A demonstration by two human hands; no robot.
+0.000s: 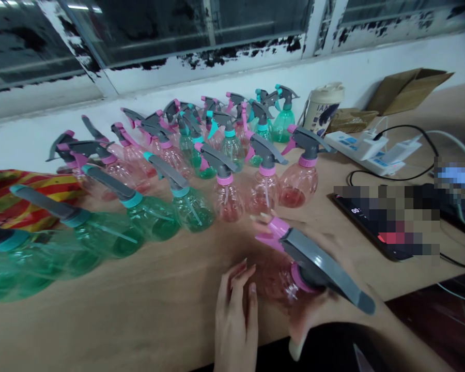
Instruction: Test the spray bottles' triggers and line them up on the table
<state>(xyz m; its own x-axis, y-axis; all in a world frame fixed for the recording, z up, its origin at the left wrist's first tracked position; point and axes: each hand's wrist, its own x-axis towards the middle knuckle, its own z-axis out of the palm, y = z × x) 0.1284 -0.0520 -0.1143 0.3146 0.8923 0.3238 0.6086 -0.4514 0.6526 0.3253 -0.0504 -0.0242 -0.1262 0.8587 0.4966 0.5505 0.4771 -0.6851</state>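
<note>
A pink spray bottle (pixel 279 279) with a grey trigger head and pink nozzle stands near the table's front edge. My right hand (pixel 325 305) wraps around the bottle's neck and body from the right, blurred by motion. My left hand (pixel 234 310) touches the bottle's left side with its fingers raised and slightly apart. Several more pink and green spray bottles (pixel 225 186) stand in rows on the wooden table (pixel 139 299) behind.
A white power strip (pixel 368 147) with plugs and cables lies at the right, beside a phone (pixel 375 222). A cup (pixel 321 108) and cardboard boxes (pixel 406 90) sit at the back right. A red and yellow striped bag (pixel 19 199) lies at the left.
</note>
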